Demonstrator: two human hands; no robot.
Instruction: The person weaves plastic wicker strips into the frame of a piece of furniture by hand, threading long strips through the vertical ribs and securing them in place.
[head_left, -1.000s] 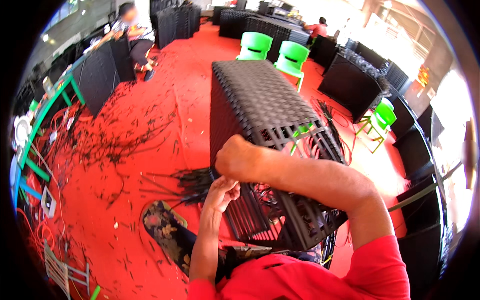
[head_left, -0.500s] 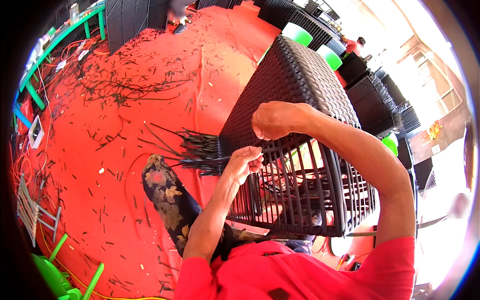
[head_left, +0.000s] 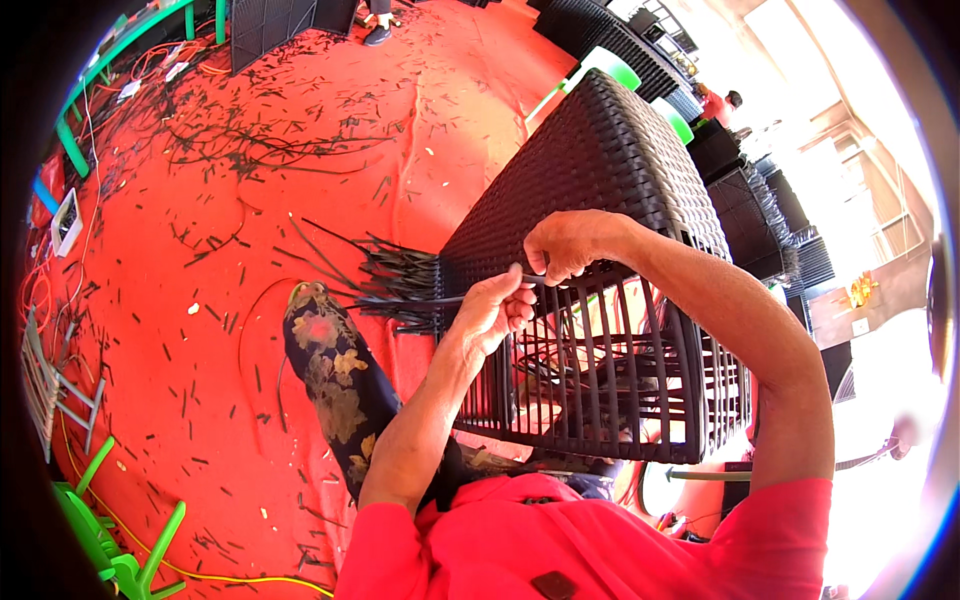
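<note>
A black wicker furniture piece (head_left: 560, 150) stands tilted in front of me, tightly woven on its upper part, with bare upright strips below. My left hand (head_left: 494, 306) is at its left side, thumb and fingers pinched on a flat black plastic strip (head_left: 534, 279). Just to the right, my right hand (head_left: 575, 243) is bent down against the lower edge of the weave, its fingers closed on the same strip; its fingertips are partly hidden. A bundle of loose strip ends (head_left: 400, 280) sticks out from the left side of the weave.
Red sheeting (head_left: 340, 220) covers the floor, strewn with black strip scraps. Green chairs stand at the lower left (head_left: 120, 560) and behind the piece (head_left: 610, 68). Black woven panels (head_left: 285, 35) stand at the back. Two other people are far off. My patterned trouser leg (head_left: 340, 380) is beside the piece.
My left hand has moved up toward the right hand, and the two are closer together. The right hand has dipped its fingers toward the strip. The view has shifted slightly.
</note>
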